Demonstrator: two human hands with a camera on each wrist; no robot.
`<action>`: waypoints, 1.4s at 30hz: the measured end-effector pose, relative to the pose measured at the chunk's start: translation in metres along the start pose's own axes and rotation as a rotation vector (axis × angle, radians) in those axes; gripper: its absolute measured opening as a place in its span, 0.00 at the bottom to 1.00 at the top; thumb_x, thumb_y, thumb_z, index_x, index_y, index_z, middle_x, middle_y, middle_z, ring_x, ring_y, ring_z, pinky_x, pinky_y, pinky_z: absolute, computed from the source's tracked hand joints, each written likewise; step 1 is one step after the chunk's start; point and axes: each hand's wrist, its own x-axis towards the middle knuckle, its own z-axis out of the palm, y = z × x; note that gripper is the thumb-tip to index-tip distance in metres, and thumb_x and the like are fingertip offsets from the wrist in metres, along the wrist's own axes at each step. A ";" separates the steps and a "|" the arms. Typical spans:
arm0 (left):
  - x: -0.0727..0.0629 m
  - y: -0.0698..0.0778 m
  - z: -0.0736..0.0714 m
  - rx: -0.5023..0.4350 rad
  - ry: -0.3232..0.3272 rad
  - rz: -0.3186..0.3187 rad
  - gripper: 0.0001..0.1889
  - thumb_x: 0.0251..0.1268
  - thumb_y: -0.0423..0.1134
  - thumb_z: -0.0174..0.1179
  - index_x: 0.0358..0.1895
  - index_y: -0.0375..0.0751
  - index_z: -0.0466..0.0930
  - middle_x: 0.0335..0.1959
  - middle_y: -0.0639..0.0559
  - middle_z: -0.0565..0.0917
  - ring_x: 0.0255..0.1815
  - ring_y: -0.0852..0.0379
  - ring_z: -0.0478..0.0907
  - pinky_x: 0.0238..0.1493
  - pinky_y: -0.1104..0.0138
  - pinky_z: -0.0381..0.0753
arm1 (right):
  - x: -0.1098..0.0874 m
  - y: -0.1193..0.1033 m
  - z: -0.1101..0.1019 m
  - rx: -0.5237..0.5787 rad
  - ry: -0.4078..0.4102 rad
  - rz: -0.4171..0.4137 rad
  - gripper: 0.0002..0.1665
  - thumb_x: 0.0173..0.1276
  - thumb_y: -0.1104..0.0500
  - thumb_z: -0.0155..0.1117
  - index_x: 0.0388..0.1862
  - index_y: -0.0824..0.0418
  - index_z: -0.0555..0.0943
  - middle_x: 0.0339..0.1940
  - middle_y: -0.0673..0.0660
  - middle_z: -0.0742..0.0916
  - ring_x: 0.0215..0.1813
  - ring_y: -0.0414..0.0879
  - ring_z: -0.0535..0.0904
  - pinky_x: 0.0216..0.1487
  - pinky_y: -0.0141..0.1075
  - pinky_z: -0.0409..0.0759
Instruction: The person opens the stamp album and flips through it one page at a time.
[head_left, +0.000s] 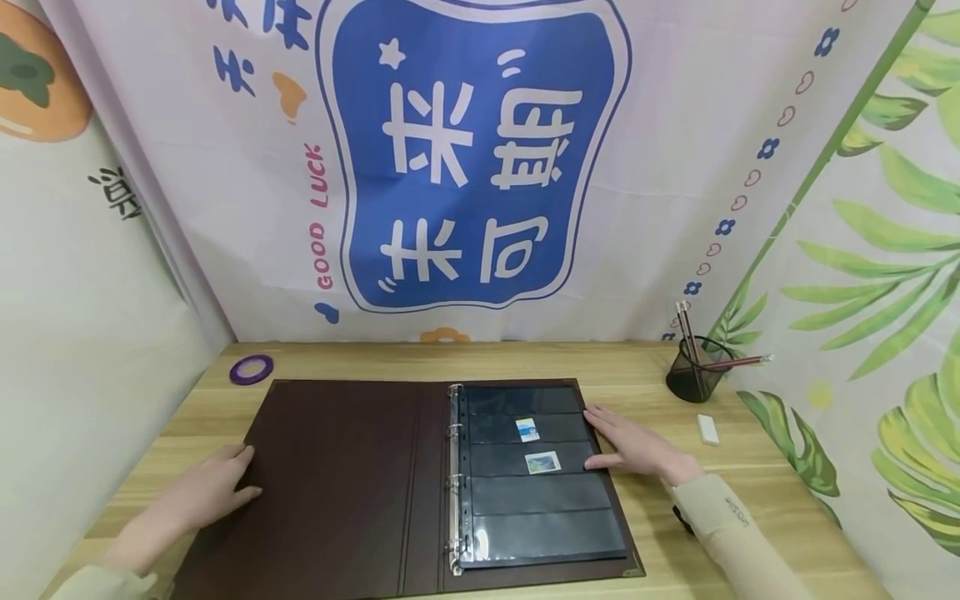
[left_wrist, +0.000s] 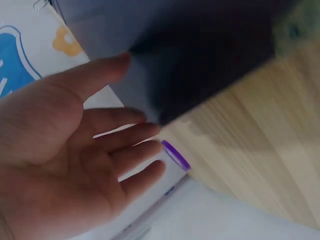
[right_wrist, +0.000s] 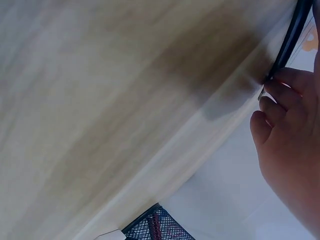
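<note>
White cloth with a printed blue panel hangs behind the table, whose pale wood grain runs mostly left to right. On that tabletop, between the person's 2 hands, a dark brown album lies open and flat; the spread's long axis runs left to right, while its spine points from the near side toward the cloth. Its covers look smooth and leathery, with a brassy corner piece at the near right. Over the right cover lies a glossy black page, crossed by seams into 5 strip pockets and held along the spine by 4 shiny metal rings.

The left hand is at the left cover's outer edge, thumb well parted from gently bent fingers. The right hand rests at the page's outer edge, thumb and fingers spread wide.

Far right stands a round black mesh cup with slanting pencils. A flat purple ring lies beyond the album's far left corner; a white, block-shaped eraser sits near the cup. Smallest are 2 stamps, in the 2nd and 3rd pockets from the far end; the nearer has its long side left to right.
</note>
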 end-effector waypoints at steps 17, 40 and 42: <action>0.044 0.064 0.007 -0.078 0.120 0.202 0.47 0.63 0.64 0.61 0.74 0.31 0.62 0.76 0.34 0.63 0.76 0.33 0.61 0.70 0.37 0.62 | 0.029 0.003 -0.005 0.075 0.003 0.078 0.57 0.65 0.33 0.62 0.80 0.63 0.53 0.81 0.67 0.56 0.82 0.65 0.51 0.78 0.61 0.55; 0.082 0.115 0.042 -0.077 -0.009 0.436 0.46 0.69 0.69 0.46 0.78 0.38 0.56 0.79 0.41 0.59 0.80 0.40 0.56 0.74 0.40 0.60 | 0.062 0.002 -0.005 -0.019 -0.044 0.061 0.64 0.61 0.30 0.65 0.79 0.70 0.52 0.81 0.69 0.56 0.82 0.65 0.50 0.79 0.58 0.56; 0.083 0.116 0.043 -0.076 -0.012 0.445 0.46 0.69 0.69 0.46 0.78 0.38 0.56 0.79 0.41 0.59 0.80 0.41 0.56 0.74 0.40 0.61 | 0.062 0.002 -0.006 -0.013 -0.048 0.068 0.64 0.61 0.31 0.65 0.79 0.69 0.52 0.81 0.69 0.55 0.82 0.64 0.50 0.79 0.57 0.55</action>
